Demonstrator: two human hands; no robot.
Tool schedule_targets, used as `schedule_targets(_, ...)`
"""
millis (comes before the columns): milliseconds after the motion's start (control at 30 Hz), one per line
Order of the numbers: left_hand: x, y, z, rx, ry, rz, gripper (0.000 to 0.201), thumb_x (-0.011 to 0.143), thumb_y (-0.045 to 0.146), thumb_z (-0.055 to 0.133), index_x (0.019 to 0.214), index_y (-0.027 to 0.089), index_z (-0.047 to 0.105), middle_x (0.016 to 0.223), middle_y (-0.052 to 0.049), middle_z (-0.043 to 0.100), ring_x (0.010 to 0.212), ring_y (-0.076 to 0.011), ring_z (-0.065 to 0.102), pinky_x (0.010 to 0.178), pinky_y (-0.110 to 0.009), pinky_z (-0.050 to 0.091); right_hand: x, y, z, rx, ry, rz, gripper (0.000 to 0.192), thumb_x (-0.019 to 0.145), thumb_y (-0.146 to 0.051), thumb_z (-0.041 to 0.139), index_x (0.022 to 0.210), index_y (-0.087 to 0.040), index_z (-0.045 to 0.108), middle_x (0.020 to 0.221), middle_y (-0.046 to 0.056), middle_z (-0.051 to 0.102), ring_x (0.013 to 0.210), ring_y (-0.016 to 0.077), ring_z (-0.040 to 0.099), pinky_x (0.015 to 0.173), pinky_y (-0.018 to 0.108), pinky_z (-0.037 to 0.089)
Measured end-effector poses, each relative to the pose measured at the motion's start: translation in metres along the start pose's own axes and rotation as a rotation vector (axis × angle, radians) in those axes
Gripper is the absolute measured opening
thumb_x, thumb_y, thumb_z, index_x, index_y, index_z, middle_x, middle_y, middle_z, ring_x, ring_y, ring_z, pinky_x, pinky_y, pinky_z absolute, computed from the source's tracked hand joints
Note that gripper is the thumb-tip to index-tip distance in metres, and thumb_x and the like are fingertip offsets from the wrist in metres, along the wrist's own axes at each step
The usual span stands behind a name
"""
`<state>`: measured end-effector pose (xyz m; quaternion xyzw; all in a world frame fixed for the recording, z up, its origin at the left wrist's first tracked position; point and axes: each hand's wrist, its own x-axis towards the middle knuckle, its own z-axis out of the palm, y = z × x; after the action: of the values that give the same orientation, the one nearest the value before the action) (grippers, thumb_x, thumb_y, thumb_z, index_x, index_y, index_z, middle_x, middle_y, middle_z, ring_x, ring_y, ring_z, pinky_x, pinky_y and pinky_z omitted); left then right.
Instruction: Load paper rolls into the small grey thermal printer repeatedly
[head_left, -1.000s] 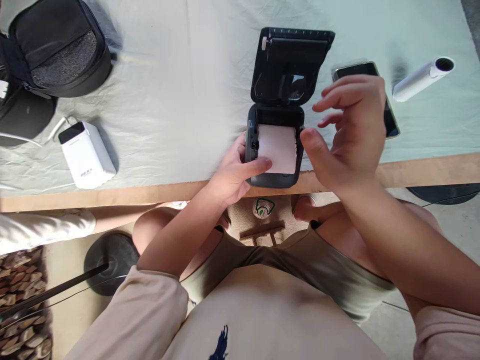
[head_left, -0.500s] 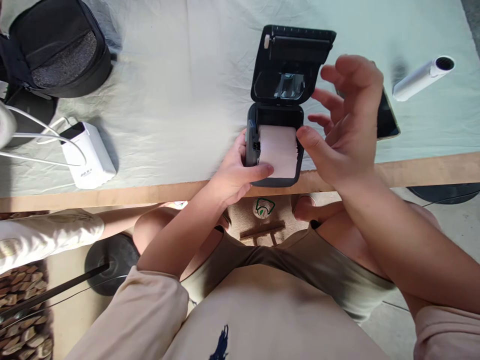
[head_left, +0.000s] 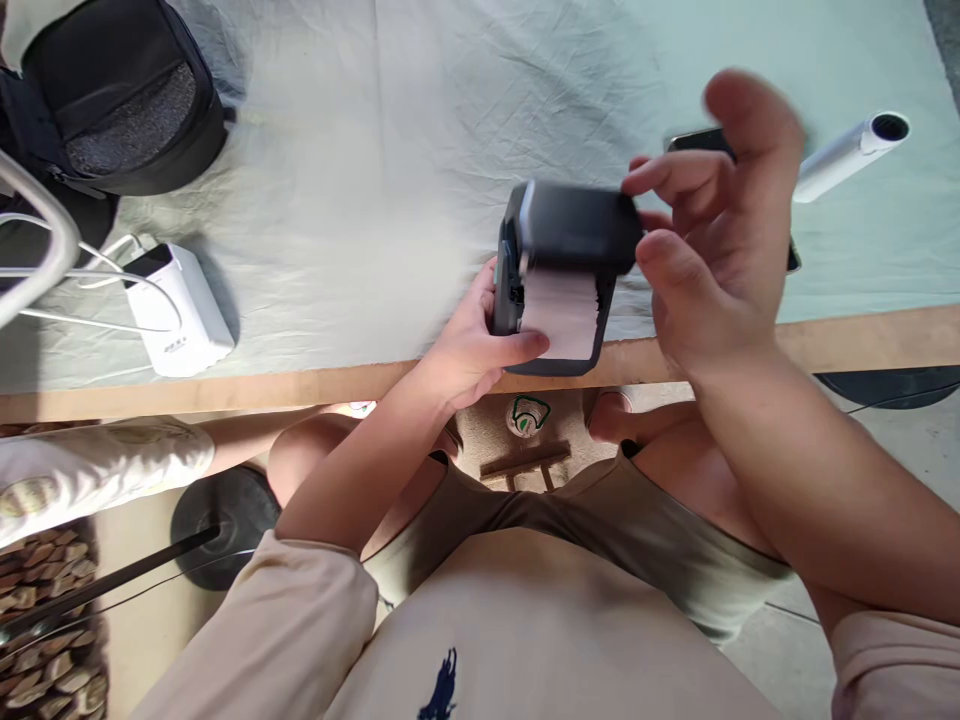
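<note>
Gripping: small black plastic label printer [head_left: 559, 265] is clasped by left hand [head_left: 469, 345], thumb on white paper [head_left: 561, 312].
Right hand [head_left: 712, 230]: held open at lid, blurred.

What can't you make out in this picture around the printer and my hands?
Head view:
- Phone: mostly hidden behind the right hand.
- Right hand's fingertips: motion-blurred, so contact with the printer lid is unclear.
- Paper roll: hidden under the lid.
- Printer's left side: covered by the left hand.
- Bag: cut off by the left edge.
</note>
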<state>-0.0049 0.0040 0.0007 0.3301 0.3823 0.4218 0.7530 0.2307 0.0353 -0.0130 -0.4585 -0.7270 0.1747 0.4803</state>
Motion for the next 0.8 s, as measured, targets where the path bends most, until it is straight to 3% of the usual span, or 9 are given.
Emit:
schedule_targets(100,-0.001,0.0,0.001,0.0,0.018,-0.01,0.094,0.056,0.029,0.114,0.138,0.031,0.068,0.112,-0.001,0.087,0.129,-0.0439,0.088,0.119,-0.058,0.07,-0.005,0.002,0.008,0.15,0.05,-0.031,0.06,0.11,-0.08,0.051,0.158,-0.045,0.057,0.15,0.008,0.075,0.145,0.0341,0.077,0.102,0.048,0.073)
schedule_targets(167,-0.001,-0.001,-0.002,0.002,0.012,-0.012,0.094,0.057,0.029,0.114,0.139,0.032,0.069,0.112,-0.001,0.087,0.132,-0.0453,0.087,0.12,-0.06,0.069,-0.01,0.001,0.015,0.183,0.033,0.027,0.052,0.112,-0.072,0.058,0.155,-0.042,0.063,0.155,0.008,0.074,0.146,0.0332,0.077,0.103,0.047,0.075)
schedule_targets(233,-0.001,-0.004,-0.005,-0.007,0.007,-0.003,0.089,0.063,0.037,0.115,0.14,0.032,0.071,0.116,-0.003,0.088,0.137,-0.0462,0.086,0.121,-0.06,0.069,-0.014,0.001,0.021,0.223,-0.014,0.074,0.053,0.11,-0.069,0.066,0.154,-0.041,0.064,0.156,0.008,0.075,0.136,0.0303,0.081,0.096,0.042,0.076)
schedule_targets(300,0.0,-0.007,-0.009,-0.036,-0.026,0.015,0.083,0.072,0.051,0.113,0.142,0.031,0.073,0.125,-0.006,0.09,0.143,-0.0463,0.083,0.122,-0.058,0.069,-0.017,0.001,0.025,0.269,-0.089,0.12,0.061,0.106,-0.071,0.07,0.159,-0.041,0.06,0.153,0.006,0.075,0.115,0.024,0.084,0.082,0.035,0.074)
schedule_targets(400,0.001,-0.009,-0.008,-0.093,-0.08,0.044,0.076,0.085,0.064,0.105,0.145,0.028,0.074,0.135,-0.008,0.091,0.152,-0.0463,0.079,0.125,-0.056,0.069,-0.017,-0.002,0.025,0.353,-0.212,0.207,0.077,0.104,-0.078,0.074,0.169,-0.043,0.049,0.143,0.003,0.076,0.092,0.0167,0.079,0.07,0.028,0.069)
schedule_targets(600,-0.002,-0.001,0.007,-0.104,-0.012,0.013,0.049,0.101,0.051,0.091,0.137,0.02,0.078,0.127,-0.011,0.092,0.139,-0.0426,0.087,0.11,-0.049,0.076,-0.008,-0.026,0.007,0.446,-0.278,0.422,0.085,0.099,-0.078,0.089,0.166,-0.038,0.056,0.139,0.005,0.075,0.105,0.0187,0.08,0.078,0.026,0.072)
schedule_targets(800,-0.002,0.001,0.007,-0.099,-0.005,0.028,0.048,0.097,0.05,0.093,0.132,0.02,0.08,0.123,-0.011,0.093,0.134,-0.0431,0.089,0.098,-0.043,0.077,-0.007,-0.032,0.007,0.481,-0.27,0.443,0.087,0.096,-0.077,0.091,0.164,-0.037,0.054,0.137,0.005,0.073,0.089,0.0146,0.073,0.073,0.028,0.07)
